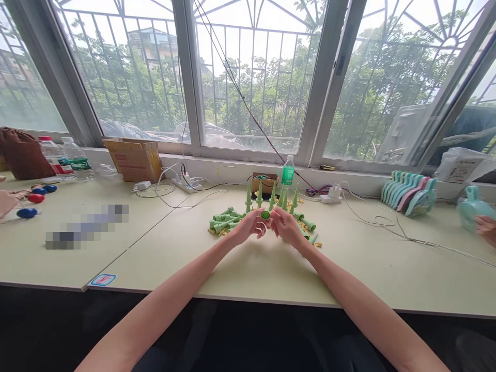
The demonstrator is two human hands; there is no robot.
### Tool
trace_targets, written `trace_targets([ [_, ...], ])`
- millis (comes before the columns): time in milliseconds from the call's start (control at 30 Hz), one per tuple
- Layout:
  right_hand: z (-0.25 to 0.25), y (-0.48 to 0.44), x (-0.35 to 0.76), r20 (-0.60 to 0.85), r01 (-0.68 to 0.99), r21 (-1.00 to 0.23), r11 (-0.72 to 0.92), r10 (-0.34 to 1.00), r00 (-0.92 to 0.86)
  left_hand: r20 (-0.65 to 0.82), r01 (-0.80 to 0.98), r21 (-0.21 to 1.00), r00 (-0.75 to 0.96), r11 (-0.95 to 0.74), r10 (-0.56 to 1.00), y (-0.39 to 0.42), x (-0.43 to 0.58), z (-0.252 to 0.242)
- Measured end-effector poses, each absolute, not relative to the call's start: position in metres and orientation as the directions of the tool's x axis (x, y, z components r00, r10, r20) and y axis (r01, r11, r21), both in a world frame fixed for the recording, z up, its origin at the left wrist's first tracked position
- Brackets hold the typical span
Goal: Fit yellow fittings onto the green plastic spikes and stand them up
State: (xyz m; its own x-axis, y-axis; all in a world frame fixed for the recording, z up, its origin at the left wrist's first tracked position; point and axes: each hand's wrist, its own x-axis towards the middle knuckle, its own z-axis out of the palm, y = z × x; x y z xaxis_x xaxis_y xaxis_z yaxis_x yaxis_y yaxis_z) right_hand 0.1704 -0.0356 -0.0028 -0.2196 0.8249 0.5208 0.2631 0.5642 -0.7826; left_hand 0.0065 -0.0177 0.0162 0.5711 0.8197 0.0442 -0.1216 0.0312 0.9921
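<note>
Between the fingers of my left hand (pixel 251 226) is a green plastic spike (pixel 265 214), its round hollow end facing me. My right hand (pixel 285 226) is beside it with fingers pinched together; whatever they hold is hidden. Behind my hands, several green spikes stand upright (pixel 248 198) in a row, points up. A pile of loose green spikes (pixel 225 219) mixed with small yellow parts lies left of my left hand. More loose spikes (pixel 308 223) and a yellow part (pixel 318 244) lie to the right of my right hand.
A small cardboard box (pixel 265 183) and a green-labelled bottle (pixel 288 171) stand behind the spikes. Power strip (pixel 188 183) and white cables (pixel 405 236) lie on the table. Teal and pink plastic pieces (pixel 408 192) stand right. Other people's hands (pixel 486 230) show at both edges.
</note>
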Motion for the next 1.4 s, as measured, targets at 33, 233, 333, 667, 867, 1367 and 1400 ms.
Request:
trace_targets([
  [33,-0.003,-0.036,0.171,0.519,0.265,-0.783,0.563,0.826,-0.220,0.050,-0.121,0.992,0.571,0.024,0.819,-0.018,0.006,0.016],
  [233,-0.004,-0.034,0.172,0.499,0.275,-0.796,0.539,0.842,-0.205,0.112,-0.122,0.991,0.580,-0.049,0.807,-0.018,0.006,0.015],
  [333,-0.005,-0.032,0.172,0.502,0.267,-0.802,0.535,0.845,-0.187,0.141,-0.084,0.990,0.586,-0.113,0.798,-0.019,0.005,0.015],
  [667,-0.004,-0.030,0.172,0.461,0.254,-0.842,0.475,0.880,-0.115,0.271,0.035,0.936,0.560,-0.349,0.783,-0.018,0.007,0.009],
  [867,0.000,-0.034,0.171,0.479,0.331,-0.811,0.483,0.872,-0.099,0.367,0.179,0.841,0.505,-0.511,0.781,-0.014,0.007,-0.001],
  [1367,-0.003,-0.032,0.170,0.508,0.343,-0.795,0.500,0.858,-0.072,0.591,0.296,0.632,0.414,-0.716,0.692,-0.014,0.014,-0.004],
  [1400,-0.003,-0.032,0.170,0.512,0.341,-0.794,0.503,0.856,-0.070,0.587,0.286,0.644,0.411,-0.710,0.698,-0.015,0.014,-0.003],
])
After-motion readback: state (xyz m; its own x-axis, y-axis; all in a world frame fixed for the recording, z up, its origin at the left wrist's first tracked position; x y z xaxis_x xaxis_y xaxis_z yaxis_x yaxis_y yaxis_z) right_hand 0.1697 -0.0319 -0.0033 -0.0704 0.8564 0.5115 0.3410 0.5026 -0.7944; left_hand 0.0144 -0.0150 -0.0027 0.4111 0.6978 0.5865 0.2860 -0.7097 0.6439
